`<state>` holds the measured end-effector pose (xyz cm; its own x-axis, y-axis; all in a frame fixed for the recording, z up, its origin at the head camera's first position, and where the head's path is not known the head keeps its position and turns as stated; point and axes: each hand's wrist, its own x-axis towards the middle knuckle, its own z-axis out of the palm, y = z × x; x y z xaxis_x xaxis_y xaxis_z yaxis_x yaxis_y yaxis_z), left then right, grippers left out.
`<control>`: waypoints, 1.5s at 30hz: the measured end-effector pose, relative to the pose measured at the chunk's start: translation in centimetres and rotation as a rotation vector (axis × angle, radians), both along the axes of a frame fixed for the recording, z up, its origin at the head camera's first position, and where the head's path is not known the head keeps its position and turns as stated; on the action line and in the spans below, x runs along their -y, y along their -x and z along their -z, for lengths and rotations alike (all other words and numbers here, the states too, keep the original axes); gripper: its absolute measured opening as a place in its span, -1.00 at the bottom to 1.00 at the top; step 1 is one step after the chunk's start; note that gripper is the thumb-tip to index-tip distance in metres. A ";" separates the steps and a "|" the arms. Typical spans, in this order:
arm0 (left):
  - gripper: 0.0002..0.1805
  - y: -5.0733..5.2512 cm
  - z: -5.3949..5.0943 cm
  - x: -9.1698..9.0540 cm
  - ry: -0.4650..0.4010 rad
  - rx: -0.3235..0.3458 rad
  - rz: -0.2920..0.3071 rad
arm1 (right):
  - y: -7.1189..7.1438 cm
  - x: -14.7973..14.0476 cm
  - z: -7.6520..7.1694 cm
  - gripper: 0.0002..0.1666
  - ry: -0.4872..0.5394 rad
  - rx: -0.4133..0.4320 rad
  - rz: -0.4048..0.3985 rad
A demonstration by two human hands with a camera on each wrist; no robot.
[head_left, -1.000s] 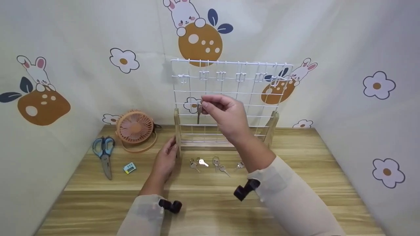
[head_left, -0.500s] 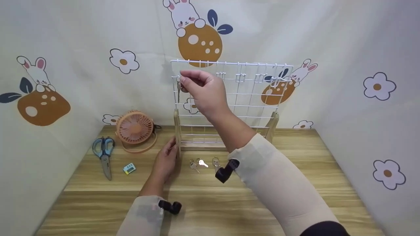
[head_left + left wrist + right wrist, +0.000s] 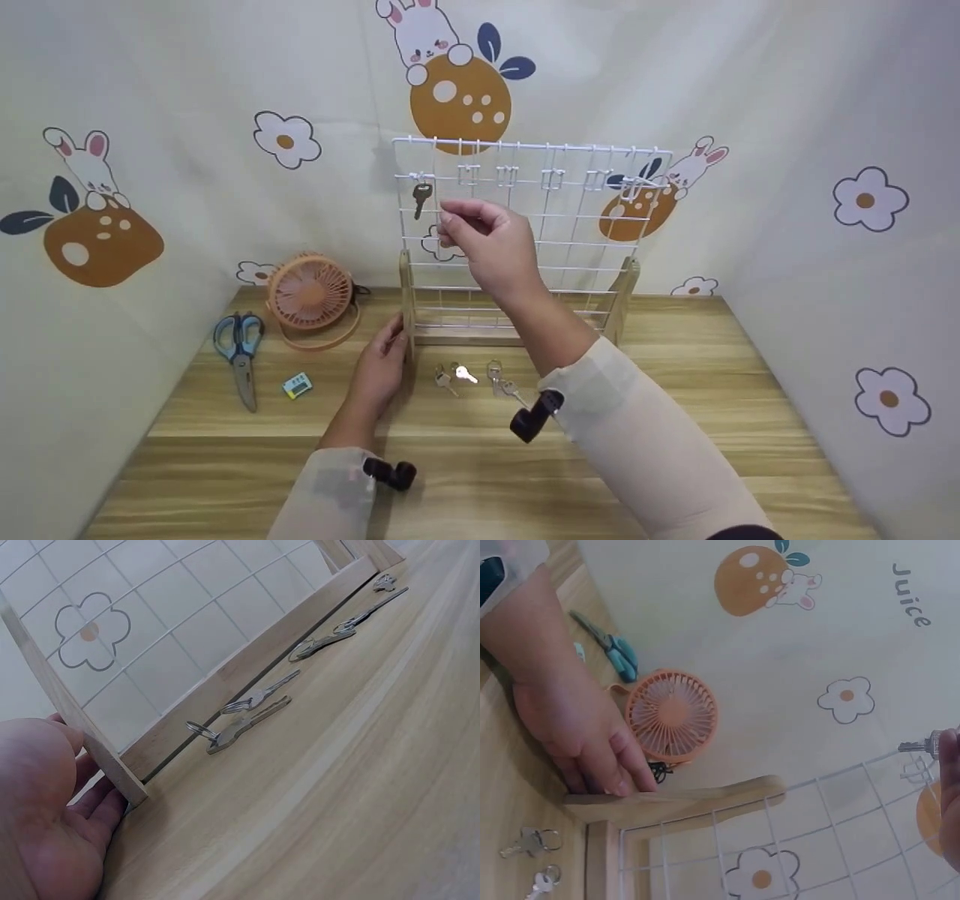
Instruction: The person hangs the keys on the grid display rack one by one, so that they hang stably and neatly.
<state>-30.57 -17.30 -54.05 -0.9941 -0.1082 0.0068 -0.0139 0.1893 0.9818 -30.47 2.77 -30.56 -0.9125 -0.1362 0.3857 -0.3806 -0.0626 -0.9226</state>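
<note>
Although they are bent toward each other, the fingers of the right hand [image 3: 496, 247] are released and grasp nothing, thumb and forefinger slightly parted in front of the rack [image 3: 225, 679], the landmark for every place told below. Just beside those fingertips, on the rack's left side, one hanging key [image 3: 422, 200] dangles from the leftmost hook [image 3: 420, 177], point downward. Six white hooks, that one included, are spread in a row across the upper part of the rack.

At the rack's left end, the left hand [image 3: 379, 371] has its fingers touching the outer side of the wooden post [image 3: 407, 300]; whether they curl fully round it I cannot tell, since the post hides part of them. Five loose keys [image 3: 247, 724] lie on the desk [image 3: 240, 480] along the front of the rack (the head view shows only four, the right forearm being in the way), and small metal rings show beside several of them. To the left of the rack are one orange fan [image 3: 310, 291], one pair of scissors [image 3: 241, 356] with blue-and-black handles, and, nearer the person, one small light-blue device [image 3: 297, 385] with a yellow patch.
</note>
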 end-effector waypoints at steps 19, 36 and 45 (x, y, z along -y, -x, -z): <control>-0.43 0.0 -0.2 -0.3 -0.031 0.004 -0.005 | -1.0 -13.2 13.5 -0.76 0.020 0.216 0.098; -0.42 0.0 -0.1 -0.2 -0.031 0.022 0.006 | 0.7 -17.4 20.6 -0.63 -0.173 0.402 0.162; -0.44 0.0 -0.2 -0.2 -0.023 0.028 -0.007 | 1.0 -18.1 22.3 -0.63 -0.405 0.386 0.087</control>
